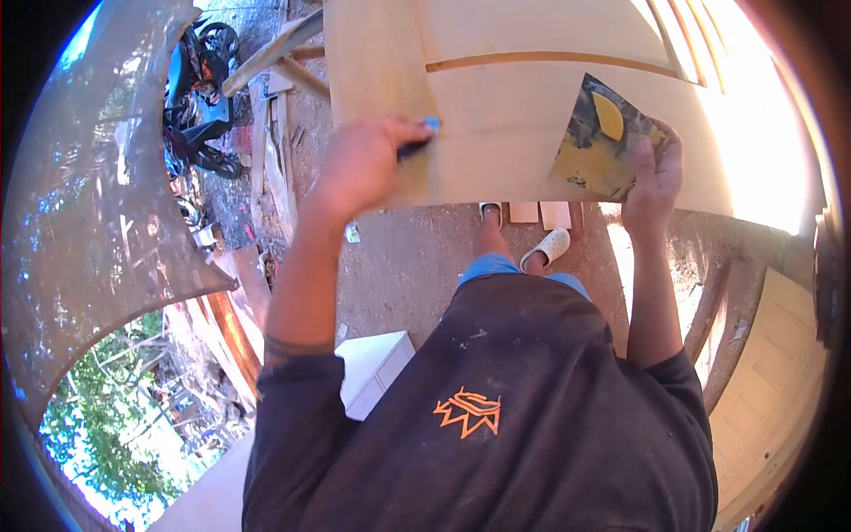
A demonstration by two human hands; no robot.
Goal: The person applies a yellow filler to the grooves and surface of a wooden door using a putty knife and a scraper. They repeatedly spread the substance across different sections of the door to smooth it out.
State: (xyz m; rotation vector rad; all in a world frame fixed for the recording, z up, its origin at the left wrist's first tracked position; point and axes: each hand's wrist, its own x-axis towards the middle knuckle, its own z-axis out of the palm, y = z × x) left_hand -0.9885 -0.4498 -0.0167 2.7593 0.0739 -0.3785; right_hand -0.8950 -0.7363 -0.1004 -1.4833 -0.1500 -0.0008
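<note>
My left hand, smeared by motion, is closed on a small putty knife with a dark blade and a bit of blue. The blade is at a yellowish, filler-smeared strip of a pale wooden panel. My right hand grips the lower right corner of a thin dark plate, thumb on top. Yellow putty is smeared over the plate's lower part, and a yellow half-round patch shows near its upper edge. The plate is tilted above the panel.
Motorbikes stand at the upper left beside wooden beams. A white box-like piece is on the ground by my left elbow. Another wooden panel leans at the right. A hanging sheet covers the left side.
</note>
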